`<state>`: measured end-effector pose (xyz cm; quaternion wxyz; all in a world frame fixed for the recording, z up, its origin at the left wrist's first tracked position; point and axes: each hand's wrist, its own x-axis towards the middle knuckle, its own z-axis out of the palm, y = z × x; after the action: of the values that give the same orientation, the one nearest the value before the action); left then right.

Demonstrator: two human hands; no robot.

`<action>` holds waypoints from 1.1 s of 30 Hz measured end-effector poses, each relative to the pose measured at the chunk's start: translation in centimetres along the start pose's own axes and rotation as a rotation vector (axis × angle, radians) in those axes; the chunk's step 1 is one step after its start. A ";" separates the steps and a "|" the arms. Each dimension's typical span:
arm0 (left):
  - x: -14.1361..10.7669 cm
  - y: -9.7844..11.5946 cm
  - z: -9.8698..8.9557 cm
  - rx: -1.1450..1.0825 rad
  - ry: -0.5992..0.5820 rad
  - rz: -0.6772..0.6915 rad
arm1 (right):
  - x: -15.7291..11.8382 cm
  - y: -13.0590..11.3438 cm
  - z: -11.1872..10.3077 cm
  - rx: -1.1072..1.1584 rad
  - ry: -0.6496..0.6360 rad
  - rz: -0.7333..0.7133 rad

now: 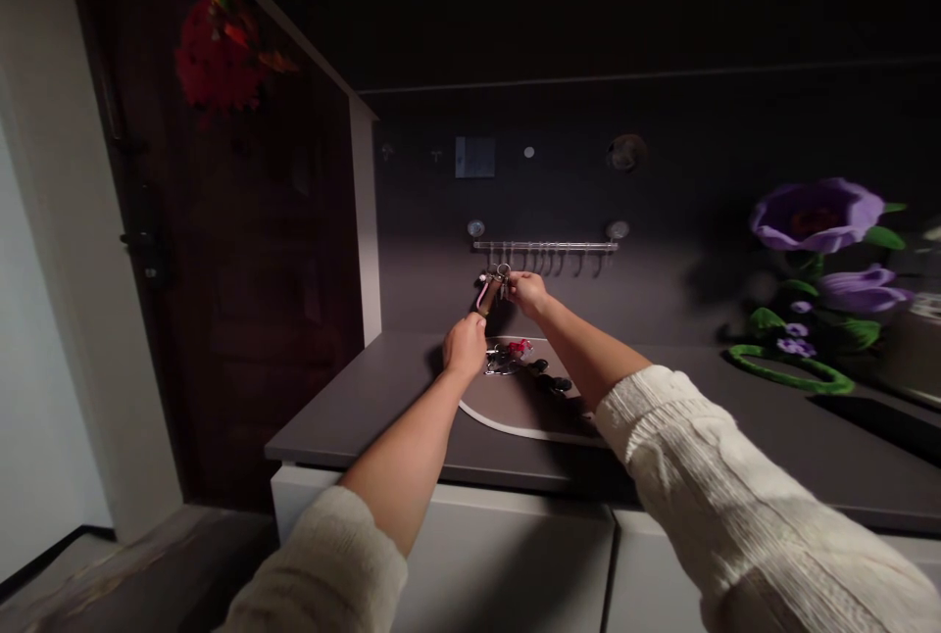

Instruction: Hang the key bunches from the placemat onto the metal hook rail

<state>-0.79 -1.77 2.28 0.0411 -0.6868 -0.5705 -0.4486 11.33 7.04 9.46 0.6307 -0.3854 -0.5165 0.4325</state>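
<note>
In the head view, my left hand (466, 344) is closed around the lower end of a brown strap on a bunch of keys (492, 294). A pink loop hangs alongside the strap. My right hand (527, 292) is pinched at the bunch's upper end, by its metal ring (504, 270) and keys. The ring is just under a clear rail (545, 246) with several small hooks; I cannot tell whether it touches one. Below my hands lie more keys (502, 359) with a red item (520, 347) and black fobs (553, 380) on a brown, pale-edged mat (507, 415).
Purple felt flowers (816, 217) and a green ring (790, 373) stand on the dark counter (345, 398) at right. A dark overhead cabinet (588, 16) hangs above. To the left is a dark door (257, 319) with a handle (139, 241).
</note>
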 end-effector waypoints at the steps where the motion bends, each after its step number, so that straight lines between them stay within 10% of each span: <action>1: 0.0 0.0 0.0 -0.005 0.000 0.002 | 0.1 0.1 -0.1 -0.010 0.002 -0.011; 33: -0.1 -0.5 0.3 -0.152 -0.083 0.098 | -7.8 -0.8 -4.6 -0.080 -0.111 0.108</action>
<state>-1.03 -1.48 1.82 -0.0127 -0.7330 -0.5017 -0.4591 15.26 -0.77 6.98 0.5609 -0.4131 -0.5459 0.4656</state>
